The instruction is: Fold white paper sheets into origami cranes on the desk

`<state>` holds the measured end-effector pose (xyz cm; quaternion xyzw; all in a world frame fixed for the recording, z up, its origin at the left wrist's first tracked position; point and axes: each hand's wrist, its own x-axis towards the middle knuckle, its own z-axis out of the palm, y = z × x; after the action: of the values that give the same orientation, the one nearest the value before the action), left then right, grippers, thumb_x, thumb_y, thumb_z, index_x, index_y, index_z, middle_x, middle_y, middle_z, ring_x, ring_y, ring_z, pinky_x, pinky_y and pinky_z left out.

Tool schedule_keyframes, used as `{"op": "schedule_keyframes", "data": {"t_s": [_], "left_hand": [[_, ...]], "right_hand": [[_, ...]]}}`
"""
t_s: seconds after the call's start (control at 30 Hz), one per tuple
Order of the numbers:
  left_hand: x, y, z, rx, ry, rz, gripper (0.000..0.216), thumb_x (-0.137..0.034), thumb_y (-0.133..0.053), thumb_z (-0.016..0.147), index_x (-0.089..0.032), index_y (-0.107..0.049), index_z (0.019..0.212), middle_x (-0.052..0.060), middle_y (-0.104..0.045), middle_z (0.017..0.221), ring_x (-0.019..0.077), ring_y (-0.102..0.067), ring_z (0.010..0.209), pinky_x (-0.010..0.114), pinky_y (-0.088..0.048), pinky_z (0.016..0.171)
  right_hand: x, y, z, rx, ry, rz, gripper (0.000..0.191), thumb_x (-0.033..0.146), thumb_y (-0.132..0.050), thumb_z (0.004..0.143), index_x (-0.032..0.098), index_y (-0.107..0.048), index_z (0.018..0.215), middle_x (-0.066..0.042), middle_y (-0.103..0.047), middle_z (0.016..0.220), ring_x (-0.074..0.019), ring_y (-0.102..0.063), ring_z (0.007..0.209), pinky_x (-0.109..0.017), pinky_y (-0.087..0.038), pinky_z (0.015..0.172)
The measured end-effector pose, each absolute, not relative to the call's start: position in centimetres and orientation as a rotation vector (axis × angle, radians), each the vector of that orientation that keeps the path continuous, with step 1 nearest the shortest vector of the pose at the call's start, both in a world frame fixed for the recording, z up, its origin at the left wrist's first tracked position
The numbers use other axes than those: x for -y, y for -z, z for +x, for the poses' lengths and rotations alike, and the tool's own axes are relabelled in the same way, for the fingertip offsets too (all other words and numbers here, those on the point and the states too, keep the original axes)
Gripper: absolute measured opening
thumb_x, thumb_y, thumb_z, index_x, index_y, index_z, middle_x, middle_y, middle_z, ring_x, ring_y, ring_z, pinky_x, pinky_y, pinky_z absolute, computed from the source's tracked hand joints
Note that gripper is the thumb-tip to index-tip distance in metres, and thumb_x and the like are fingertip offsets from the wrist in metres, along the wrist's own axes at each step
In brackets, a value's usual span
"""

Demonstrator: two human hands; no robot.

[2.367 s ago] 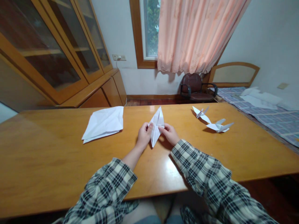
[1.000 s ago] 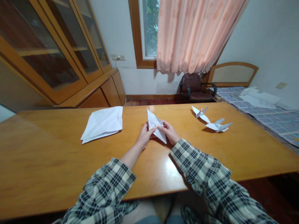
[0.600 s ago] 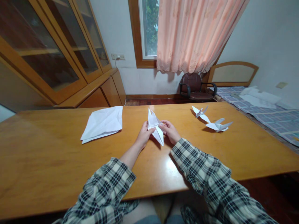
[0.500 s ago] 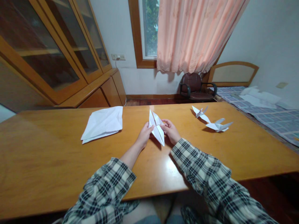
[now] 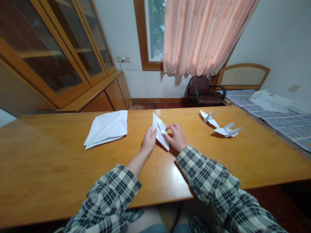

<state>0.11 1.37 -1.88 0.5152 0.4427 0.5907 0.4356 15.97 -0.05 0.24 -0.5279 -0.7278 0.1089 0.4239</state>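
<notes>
A white folded paper (image 5: 159, 129), diamond-shaped with a slit along its middle, is held just above the table in front of me. My left hand (image 5: 149, 138) grips its left edge, thumb on top and fingers behind. At the right corner, my right hand (image 5: 176, 137) has thumb and forefinger curled together in a pinch on the paper's edge. Two finished paper cranes, a nearer crane (image 5: 227, 131) and a farther crane (image 5: 209, 117), stand to the right. To the left lies a small stack of white paper sheets (image 5: 107, 128).
The wooden table (image 5: 73, 178) spans the view below my arms. Beyond it are a glass-fronted cabinet (image 5: 85, 87) at left, a brown armchair (image 5: 200, 89), a pink curtain (image 5: 201, 35) and a bed (image 5: 274, 119) at right.
The folded paper has shifted slightly left and turned a little. My right thumb and forefinger have moved from lying along its right side to a pinch at its right corner.
</notes>
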Motion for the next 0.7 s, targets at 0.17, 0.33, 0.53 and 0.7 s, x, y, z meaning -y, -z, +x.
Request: {"op": "schedule_keyframes", "data": {"t_s": [0.17,0.33,0.53,0.7], "left_hand": [[-1.3,2.2,-0.4,-1.226,-1.548,1.234,0.03,-0.043,-0.064,0.08,-0.023,-0.057,0.101,0.001,-0.065,0.083,0.0189,-0.061,0.075,0.027,-0.046,0.07],[-1.4,2.1,-0.4,-1.293,-1.559,1.204,0.029,-0.044,-0.062,0.081,-0.024,-0.052,0.099,-0.002,-0.062,0.072,0.0165,-0.059,0.064,0.024,-0.044,0.061],[-0.7,1.5,0.1,-1.16,-1.42,1.226,0.032,-0.049,-0.061,0.082,-0.024,-0.05,0.098,-0.002,-0.063,0.07,0.0155,-0.061,0.056,0.024,-0.047,0.052],[-0.1,1.5,0.5,-1.084,-1.321,1.325,0.033,-0.051,-0.063,0.08,-0.021,-0.057,0.094,0.001,-0.065,0.075,0.0162,-0.063,0.059,0.024,-0.05,0.05]], "right_hand": [[0.2,0.1,15.8,1.94,-0.256,-1.371,0.031,0.035,-0.066,0.079,0.022,-0.059,0.107,-0.008,-0.057,0.109,-0.0251,-0.052,0.105,-0.04,-0.041,0.092],[0.5,-0.4,15.7,2.029,-0.112,-1.4,0.037,0.035,-0.064,0.079,0.021,-0.06,0.114,-0.01,-0.059,0.113,-0.0263,-0.051,0.104,-0.04,-0.037,0.09],[0.6,-1.0,15.9,2.036,0.06,-1.45,0.022,0.025,-0.057,0.084,0.021,-0.066,0.104,-0.01,-0.064,0.107,-0.0258,-0.05,0.099,-0.039,-0.033,0.084],[-0.1,-0.5,16.3,1.922,0.01,-1.49,0.017,0.031,-0.054,0.088,0.021,-0.068,0.091,-0.008,-0.066,0.091,-0.023,-0.053,0.088,-0.036,-0.035,0.076]]}}
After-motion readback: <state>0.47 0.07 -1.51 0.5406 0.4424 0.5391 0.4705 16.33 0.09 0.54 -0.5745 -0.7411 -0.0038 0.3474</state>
